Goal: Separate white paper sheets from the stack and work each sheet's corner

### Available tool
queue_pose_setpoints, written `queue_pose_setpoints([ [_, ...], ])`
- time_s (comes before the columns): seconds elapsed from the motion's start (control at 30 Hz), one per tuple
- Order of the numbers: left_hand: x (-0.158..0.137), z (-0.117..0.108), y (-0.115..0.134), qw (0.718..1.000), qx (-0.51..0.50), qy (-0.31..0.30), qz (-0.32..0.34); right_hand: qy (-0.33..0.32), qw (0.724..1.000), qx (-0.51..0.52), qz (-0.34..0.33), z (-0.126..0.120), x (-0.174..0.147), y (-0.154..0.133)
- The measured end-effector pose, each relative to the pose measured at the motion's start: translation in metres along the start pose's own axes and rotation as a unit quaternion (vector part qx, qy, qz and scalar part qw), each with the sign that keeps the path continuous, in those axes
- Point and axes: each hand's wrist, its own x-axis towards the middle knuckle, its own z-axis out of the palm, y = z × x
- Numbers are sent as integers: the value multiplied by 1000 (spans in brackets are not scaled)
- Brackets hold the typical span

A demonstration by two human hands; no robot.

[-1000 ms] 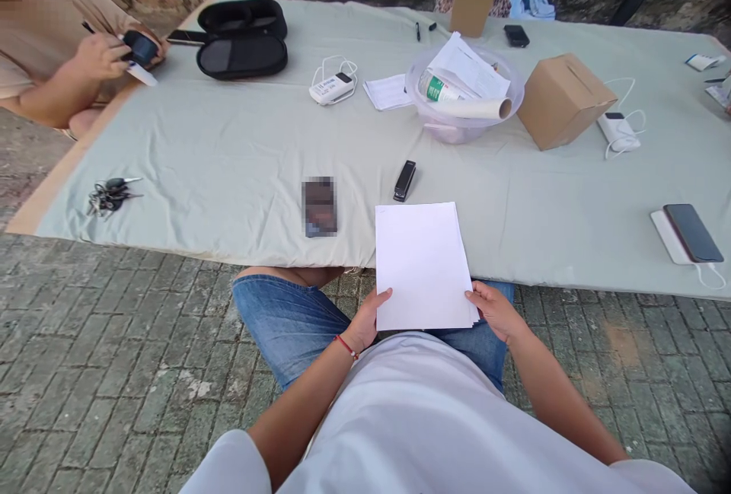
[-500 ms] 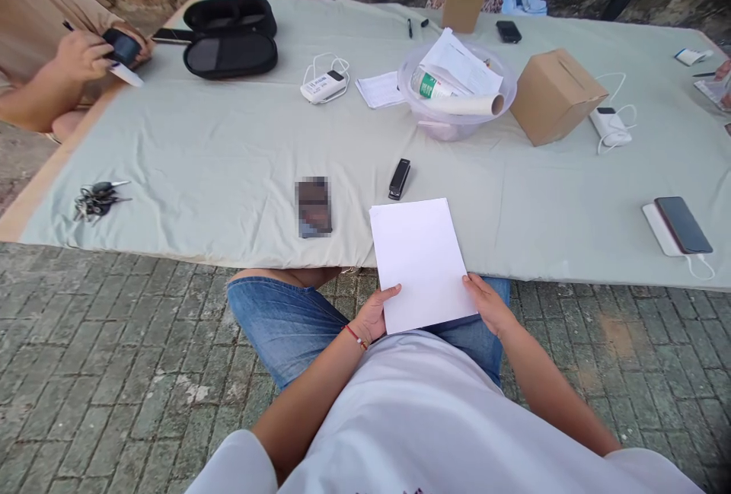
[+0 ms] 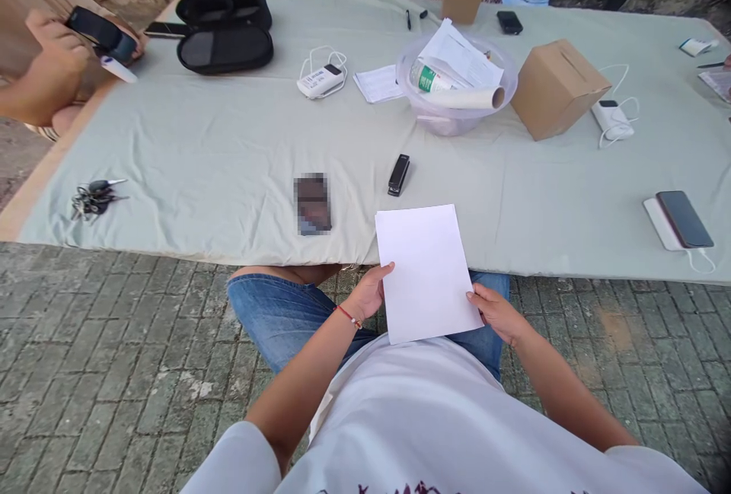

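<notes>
A stack of white paper (image 3: pixel 427 273) lies between my hands, its far part over the table's near edge and its near end above my lap. My left hand (image 3: pixel 370 292) grips the left edge, thumb on top and fingers underneath, out of sight. On the opposite edge, lower down, my right hand (image 3: pixel 496 310) pinches the sheets near the corner. Just beyond the paper, a black stapler (image 3: pixel 398 175) rests on the cloth. A blurred-out dark item (image 3: pixel 313 205) lies to its left.
Keys (image 3: pixel 96 199) lie at the left. A plastic basin (image 3: pixel 457 113) holding papers and a roll stands beside a cardboard box (image 3: pixel 560 90). Right, a phone (image 3: pixel 684 218) sits on a white power bank. A black case (image 3: pixel 225 49) lies open far left. Other people sit around the table.
The paper has come slightly toward me and to the right. My left hand has moved up along its edge, my right hand down. At the left, another person's hand has shifted with a dark device.
</notes>
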Motion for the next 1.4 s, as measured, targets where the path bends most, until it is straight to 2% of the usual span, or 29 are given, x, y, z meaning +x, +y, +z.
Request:
queue_pose_setpoints([
  [0.07,3,6,1,999,27,27,10,-16,1000,-4,2,0,-4,-3],
  [0.13,2,13,-1,995,62,49,53,-19,1000,8,-17,0,-7,-10],
  [0.27,-11,30,5,979,140,1,148,20,993,72,-96,-4,-7,-35],
  [0.33,-17,40,21,962,190,-31,193,31,987,82,-132,-8,-2,-51],
  [0.43,-24,58,58,920,271,-78,273,62,975,48,-208,-12,10,-82],
  [0.53,-28,74,96,872,321,-101,355,106,941,14,-321,-14,18,-120],
  [0.63,-28,85,125,846,334,-111,399,113,913,-33,-390,-18,21,-152],
  [0.7,-22,86,135,838,340,-124,409,96,914,-93,-383,-22,23,-165],
  [0.8,-8,82,137,838,351,-146,392,61,922,-176,-338,-28,31,-172],
  [0.9,1,79,132,849,360,-160,352,19,927,-199,-318,-29,38,-173],
  [0.97,-1,82,130,842,372,-160,356,-1,926,-188,-326,-28,37,-175],
  [1.1,-7,91,132,810,392,-169,401,31,919,-187,-345,-32,26,-183],
  [1.23,5,84,124,837,378,-130,373,91,920,-161,-346,-37,30,-172],
  [1.33,18,77,113,856,382,-112,331,101,932,-134,-321,-40,40,-158],
  [1.4,17,78,109,858,379,-113,328,104,935,-131,-313,-41,42,-155],
])
